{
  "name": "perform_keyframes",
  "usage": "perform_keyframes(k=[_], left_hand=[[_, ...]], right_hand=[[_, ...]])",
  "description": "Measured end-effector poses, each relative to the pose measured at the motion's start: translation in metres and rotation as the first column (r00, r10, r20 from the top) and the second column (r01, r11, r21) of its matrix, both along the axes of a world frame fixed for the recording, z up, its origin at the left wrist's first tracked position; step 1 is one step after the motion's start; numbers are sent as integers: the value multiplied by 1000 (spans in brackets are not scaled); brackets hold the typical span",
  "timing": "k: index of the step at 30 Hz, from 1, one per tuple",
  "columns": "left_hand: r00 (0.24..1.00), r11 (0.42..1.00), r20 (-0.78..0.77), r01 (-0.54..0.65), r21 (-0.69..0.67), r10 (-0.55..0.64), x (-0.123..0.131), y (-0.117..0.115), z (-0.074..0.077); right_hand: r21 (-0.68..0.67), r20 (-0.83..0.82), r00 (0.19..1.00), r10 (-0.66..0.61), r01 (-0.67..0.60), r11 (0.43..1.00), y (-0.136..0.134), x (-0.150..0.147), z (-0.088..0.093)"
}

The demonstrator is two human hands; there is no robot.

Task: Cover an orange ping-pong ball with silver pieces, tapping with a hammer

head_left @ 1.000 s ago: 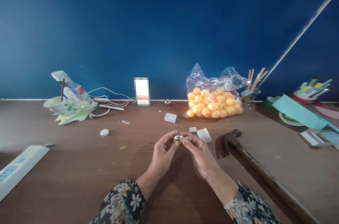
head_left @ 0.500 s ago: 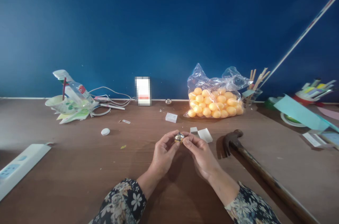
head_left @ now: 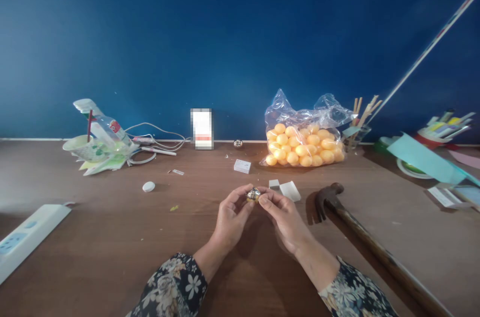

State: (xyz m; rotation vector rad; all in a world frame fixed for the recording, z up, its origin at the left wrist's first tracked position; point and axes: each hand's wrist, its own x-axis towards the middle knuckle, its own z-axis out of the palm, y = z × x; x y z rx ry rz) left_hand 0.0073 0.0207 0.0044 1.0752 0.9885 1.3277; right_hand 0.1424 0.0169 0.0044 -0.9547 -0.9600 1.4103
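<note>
Between the fingertips of both hands is a small shiny metal piece (head_left: 253,194), rounded and silvery with a yellowish tint below; its exact kind does not show. My left hand (head_left: 231,214) pinches it from the left, thumb and fingers closed on it. From the other side my right hand (head_left: 285,217) grips it the same way. Just beyond the right fingers lie a white cylindrical container (head_left: 290,191) on its side and a small grey-white block (head_left: 274,184). A small white printed box (head_left: 242,166) rests farther back.
A claw hammer (head_left: 360,227) lies at the right. Behind it stands a clear bag of orange-yellow balls (head_left: 300,147). Another shiny metal piece (head_left: 238,143) sits by the wall. A white cap (head_left: 149,186), power strip (head_left: 30,237), bowl (head_left: 77,144) and plastic bottle (head_left: 114,129) are on the left.
Both hands stay in place around the metal piece, which looks very slightly turned between the fingertips. The rest of the table is unchanged apart from a tiny camera shift.
</note>
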Motion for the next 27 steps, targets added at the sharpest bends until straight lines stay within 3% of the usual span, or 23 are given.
perform_keyframes(k=[9,27], left_hand=[[998,998,-62,1,57,2,-1,0,-3],[999,999,-50,8,48,-6,-1,1,-5]], right_hand=[[-20,-51,998,22,-23,1000,1,1,-2],[-41,-98,994,49,-53,998,1,0,-8]])
